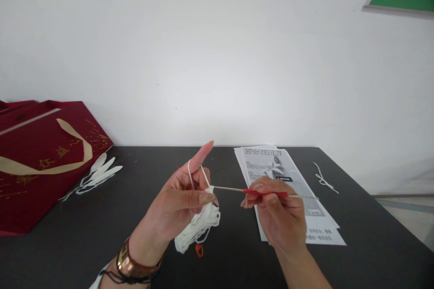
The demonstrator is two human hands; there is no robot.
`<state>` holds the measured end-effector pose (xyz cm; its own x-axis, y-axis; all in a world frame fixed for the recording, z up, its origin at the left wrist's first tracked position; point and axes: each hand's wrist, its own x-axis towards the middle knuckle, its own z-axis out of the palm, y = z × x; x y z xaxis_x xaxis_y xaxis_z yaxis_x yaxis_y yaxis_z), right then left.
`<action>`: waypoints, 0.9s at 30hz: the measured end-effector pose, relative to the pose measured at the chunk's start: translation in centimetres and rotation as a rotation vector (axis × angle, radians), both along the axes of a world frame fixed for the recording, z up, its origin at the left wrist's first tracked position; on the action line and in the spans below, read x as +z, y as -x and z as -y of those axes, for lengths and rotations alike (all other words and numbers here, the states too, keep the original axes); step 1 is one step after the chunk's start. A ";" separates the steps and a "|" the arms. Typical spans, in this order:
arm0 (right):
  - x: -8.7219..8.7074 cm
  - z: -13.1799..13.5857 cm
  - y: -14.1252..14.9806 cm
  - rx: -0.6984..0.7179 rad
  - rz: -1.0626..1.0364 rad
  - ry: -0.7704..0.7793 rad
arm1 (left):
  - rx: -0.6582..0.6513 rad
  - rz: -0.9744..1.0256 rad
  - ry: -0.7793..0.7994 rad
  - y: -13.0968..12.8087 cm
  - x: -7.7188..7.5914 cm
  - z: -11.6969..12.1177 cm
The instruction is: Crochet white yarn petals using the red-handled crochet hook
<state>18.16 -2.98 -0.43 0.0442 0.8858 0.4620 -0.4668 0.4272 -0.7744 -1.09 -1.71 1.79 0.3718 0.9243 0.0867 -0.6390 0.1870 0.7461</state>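
Observation:
My left hand (pixel 183 196) pinches a small piece of white crochet work (pixel 210 189) between thumb and fingers. Its index finger points up, with a strand of white yarn (pixel 204 175) looped around it. My right hand (pixel 280 207) grips a crochet hook (pixel 266 193) by its red middle section. The hook lies nearly level, and its thin metal end reaches the white piece, where the tip is hidden. Below my left hand a loose white yarn skein (pixel 198 229) rests on the table, partly covered by the fingers. An orange stitch marker (pixel 199 250) lies just in front of the skein.
Printed sheets (pixel 298 176) lie on the dark table (pixel 135 207) under and behind my right hand. A short white yarn piece (pixel 323 180) is farther right. At the left, white leaf-shaped pieces (pixel 101 169) lie beside a dark red bag (pixel 40 189). A white wall (pixel 210 54) stands behind.

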 end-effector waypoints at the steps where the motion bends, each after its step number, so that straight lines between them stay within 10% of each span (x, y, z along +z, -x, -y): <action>1: 0.0 0.0 -0.1 0.002 0.007 -0.006 | -0.006 0.001 -0.003 0.0 0.0 0.0; 27: 0.6 -0.3 -1.9 0.206 0.073 0.016 | -0.149 0.047 -0.090 0.7 -0.9 -0.2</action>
